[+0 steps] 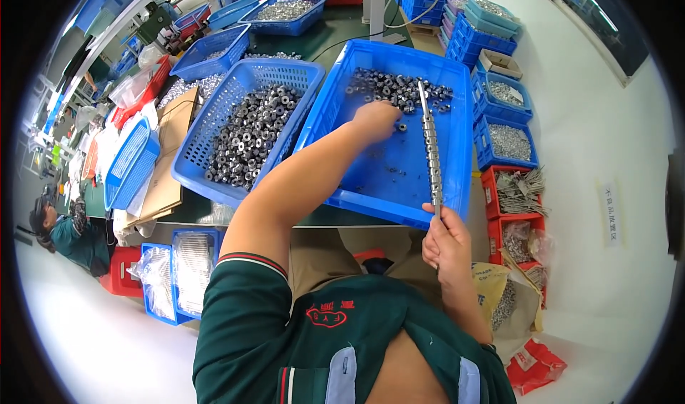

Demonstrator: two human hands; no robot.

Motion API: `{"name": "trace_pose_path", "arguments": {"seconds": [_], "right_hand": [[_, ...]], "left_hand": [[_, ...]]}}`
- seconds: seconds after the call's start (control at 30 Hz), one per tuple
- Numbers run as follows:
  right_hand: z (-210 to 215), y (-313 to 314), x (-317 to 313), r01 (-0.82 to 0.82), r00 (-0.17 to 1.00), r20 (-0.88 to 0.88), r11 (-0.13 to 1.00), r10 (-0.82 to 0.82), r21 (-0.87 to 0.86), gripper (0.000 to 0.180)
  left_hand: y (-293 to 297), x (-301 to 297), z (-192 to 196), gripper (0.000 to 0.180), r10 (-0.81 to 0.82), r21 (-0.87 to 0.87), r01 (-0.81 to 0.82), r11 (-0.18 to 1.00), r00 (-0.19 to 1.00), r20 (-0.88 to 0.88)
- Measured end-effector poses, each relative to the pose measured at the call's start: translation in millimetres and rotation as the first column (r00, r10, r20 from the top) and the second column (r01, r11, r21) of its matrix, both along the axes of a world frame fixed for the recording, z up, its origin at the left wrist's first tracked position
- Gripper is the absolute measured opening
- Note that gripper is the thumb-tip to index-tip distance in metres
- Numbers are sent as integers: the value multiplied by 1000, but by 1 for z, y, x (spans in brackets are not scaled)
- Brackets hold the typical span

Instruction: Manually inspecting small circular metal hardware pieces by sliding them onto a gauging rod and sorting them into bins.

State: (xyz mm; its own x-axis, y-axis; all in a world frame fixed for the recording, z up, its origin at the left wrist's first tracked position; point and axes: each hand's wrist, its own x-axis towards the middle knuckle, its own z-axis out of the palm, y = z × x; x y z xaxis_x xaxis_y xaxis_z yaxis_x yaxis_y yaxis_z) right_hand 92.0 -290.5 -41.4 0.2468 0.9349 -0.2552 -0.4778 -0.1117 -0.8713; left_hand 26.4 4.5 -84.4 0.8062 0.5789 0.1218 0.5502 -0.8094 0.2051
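Observation:
My right hand (pixel 447 243) grips the lower end of a slim metal rod (pixel 422 97), which stands up over the blue tray (pixel 457 147). Several shiny metal rings (pixel 432 151) are threaded along its length, and the pointed top is bare. Down inside the tray, my left hand (pixel 378 121) has its fingers curled beside a pile of small dark metal nuts (pixel 407 94). What those fingertips hold, if anything, is hidden. A few loose nuts lie on the tray's floor.
Left of the tray stands a blue perforated basket (pixel 187 154) heaped with similar nuts. Other baskets (pixel 303 20) fill the bench behind. Stacked blue and red bins (pixel 492 190) of metal parts line the right wall. A co-worker (pixel 78 240) sits at the far left.

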Motion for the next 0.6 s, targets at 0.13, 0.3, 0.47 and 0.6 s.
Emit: {"name": "trace_pose_path", "arguments": {"seconds": [0.13,0.3,0.47,0.6], "right_hand": [[-1,0,2,3,1000,-2,1000,-3,0,27],[0,2,-2,19,1000,24,1000,-20,10,26],[1,1,2,16,1000,18,1000,-16,21,26],[3,-1,6,-25,1000,4,999,25,-25,26]], "left_hand": [[-3,4,3,20,97,-74,-101,992,993,-62],[13,1,6,23,129,-126,-132,983,991,-33],[16,-7,52,16,497,-908,296,296,764,411],[5,-14,68,24,611,-800,597,60,612,502]]}}
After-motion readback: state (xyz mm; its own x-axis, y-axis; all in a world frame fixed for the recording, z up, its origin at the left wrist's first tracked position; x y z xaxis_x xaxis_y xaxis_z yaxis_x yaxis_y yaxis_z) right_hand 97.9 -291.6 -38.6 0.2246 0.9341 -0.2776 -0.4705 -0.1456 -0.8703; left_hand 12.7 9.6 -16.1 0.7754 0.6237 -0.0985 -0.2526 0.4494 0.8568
